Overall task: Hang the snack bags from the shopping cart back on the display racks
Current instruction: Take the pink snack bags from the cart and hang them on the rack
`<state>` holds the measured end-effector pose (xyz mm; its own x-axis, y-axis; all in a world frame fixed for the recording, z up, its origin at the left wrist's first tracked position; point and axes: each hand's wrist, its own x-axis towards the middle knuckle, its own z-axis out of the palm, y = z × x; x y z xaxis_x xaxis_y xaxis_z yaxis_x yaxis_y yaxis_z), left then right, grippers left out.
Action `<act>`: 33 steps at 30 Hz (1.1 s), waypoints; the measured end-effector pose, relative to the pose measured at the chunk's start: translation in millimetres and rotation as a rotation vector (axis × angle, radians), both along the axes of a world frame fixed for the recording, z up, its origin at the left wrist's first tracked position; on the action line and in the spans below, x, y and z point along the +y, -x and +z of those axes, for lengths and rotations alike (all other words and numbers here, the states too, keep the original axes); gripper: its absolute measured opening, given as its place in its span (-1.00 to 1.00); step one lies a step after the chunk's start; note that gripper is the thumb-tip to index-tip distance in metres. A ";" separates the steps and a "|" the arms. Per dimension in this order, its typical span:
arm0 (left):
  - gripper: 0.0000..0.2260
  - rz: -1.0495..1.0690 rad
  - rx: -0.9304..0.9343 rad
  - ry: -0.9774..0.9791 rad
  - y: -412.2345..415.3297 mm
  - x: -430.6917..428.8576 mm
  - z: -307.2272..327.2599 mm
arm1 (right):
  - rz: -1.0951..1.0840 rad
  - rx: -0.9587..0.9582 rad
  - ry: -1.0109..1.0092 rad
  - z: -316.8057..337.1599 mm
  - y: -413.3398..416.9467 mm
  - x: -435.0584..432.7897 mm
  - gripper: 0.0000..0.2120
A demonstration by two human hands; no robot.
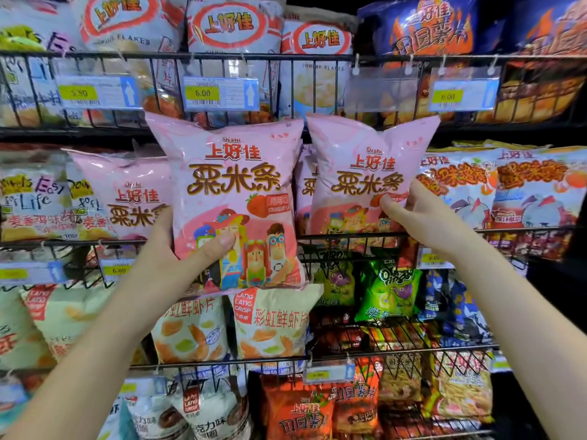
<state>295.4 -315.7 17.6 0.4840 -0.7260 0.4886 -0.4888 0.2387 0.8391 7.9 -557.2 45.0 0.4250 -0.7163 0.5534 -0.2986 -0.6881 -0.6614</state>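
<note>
The left hand (178, 249) grips one pink snack bag (235, 192) by its lower side, thumb across the front, and holds it out ahead of the wire rack (349, 238). The right hand (422, 217) pinches a second pink bag (359, 173) by its edge, bottom at the rack's front rail, beside matching bags (127, 198). That one-sided pinch on slick, puffy film could slip, or the bag could catch the rail and tip out.

two pink strawberry snack bags, upright: left bag (235, 198) before the rack, right bag (365, 176) in its basket.
</note>
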 end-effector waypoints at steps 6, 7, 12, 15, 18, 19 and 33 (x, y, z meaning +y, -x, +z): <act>-0.50 0.020 -0.020 -0.009 2.7 -3.8 -3.2 | -0.008 0.135 0.003 3.1 3.5 -10.2 -0.66; -0.50 0.016 -0.021 -0.011 4.1 -3.7 -3.2 | -0.008 0.160 0.008 3.6 3.6 -10.9 -0.66; -0.43 -0.009 0.002 0.007 6.7 -6.9 -6.8 | -0.059 0.328 0.051 7.6 0.9 -16.3 -0.62; -0.33 -0.004 0.000 0.009 10.9 -11.0 -7.9 | -0.095 0.497 0.054 11.9 -3.1 -14.0 -0.61; -0.29 -0.026 0.002 0.020 12.5 -14.1 -8.7 | -0.076 0.615 0.054 13.9 -8.4 -10.2 -0.61; -0.28 -0.028 -0.005 0.026 13.2 -14.6 -9.4 | -0.078 0.623 0.039 14.4 -9.8 -8.1 -0.61; -0.26 -0.038 -0.047 0.020 10.2 -8.9 -7.3 | -0.235 -0.066 0.095 -30.3 -13.6 8.2 -0.63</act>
<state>285.1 -324.6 10.3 0.4321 -0.7336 0.5245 -0.5181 0.2741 0.8102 21.5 -549.0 14.7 0.2133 -0.7346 0.6441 -0.4161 -0.6648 -0.6204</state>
